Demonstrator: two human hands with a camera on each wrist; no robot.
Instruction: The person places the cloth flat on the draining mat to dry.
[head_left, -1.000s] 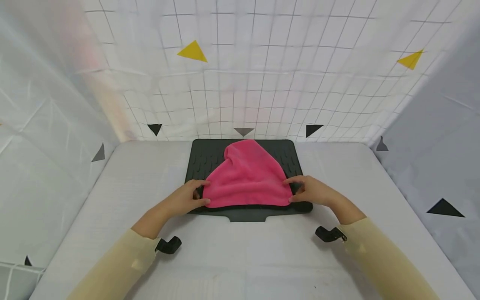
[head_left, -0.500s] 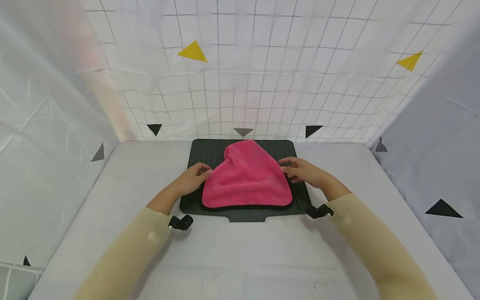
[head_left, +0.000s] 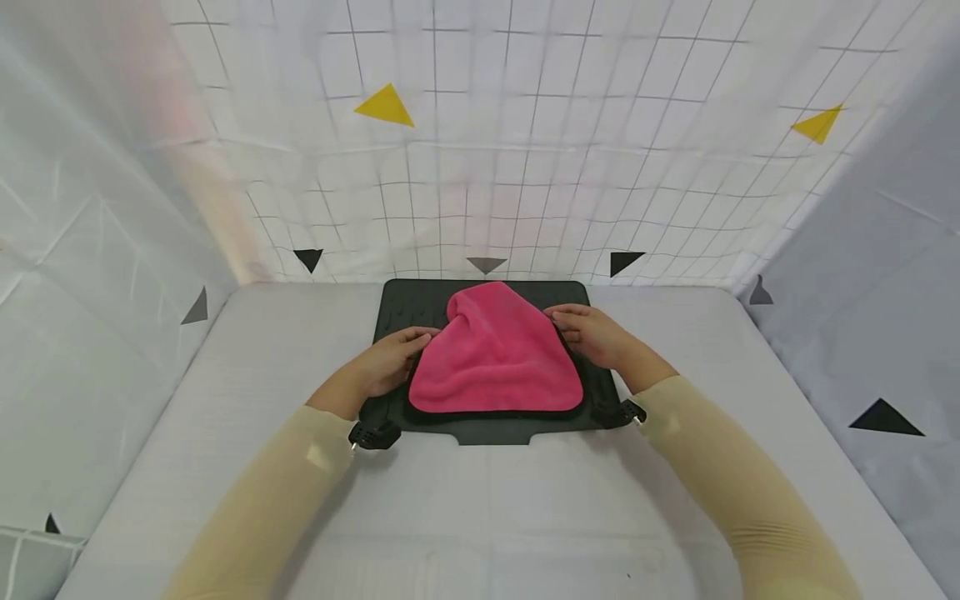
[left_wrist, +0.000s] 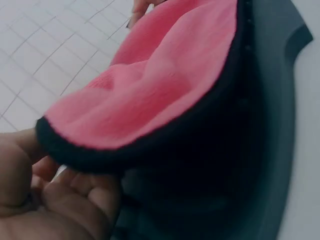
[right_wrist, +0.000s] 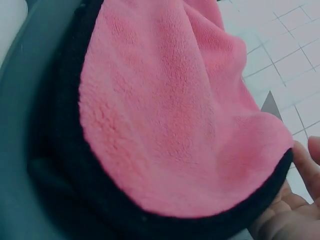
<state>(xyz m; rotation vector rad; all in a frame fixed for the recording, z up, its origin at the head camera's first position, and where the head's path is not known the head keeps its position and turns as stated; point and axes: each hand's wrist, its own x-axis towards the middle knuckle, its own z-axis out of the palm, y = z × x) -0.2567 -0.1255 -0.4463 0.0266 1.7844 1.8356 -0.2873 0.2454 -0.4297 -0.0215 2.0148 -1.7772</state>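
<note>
One pink cloth [head_left: 495, 358] lies between the two hands, on one dark tray [head_left: 491, 433]; the tray is on the white tabletop [head_left: 487, 517]. The left hand [head_left: 385, 363] is at the left slanting edge of the cloth, and its grip pinches this edge between thumb and fingers. The right hand [head_left: 592, 336] is at the right slanting edge, a little farther from the person, and its grip pinches the cloth there. Each grip therefore touches the cloth, at the side and not at the middle. The wrist views show that the black border [left_wrist: 82, 159] of the cloth is raised near the left fingers, with dark space under it. The wide front part of the cloth is toward the person, and the narrow, folded part is at the back of the tray.

I count two pale yellow sleeves [head_left: 277, 492] and two black wrist devices [head_left: 377, 435], one at each cuff. On the back wall [head_left: 562, 125], which has a grid of lines, there are two yellow triangles [head_left: 386, 107] and three dark triangles [head_left: 626, 262].
</note>
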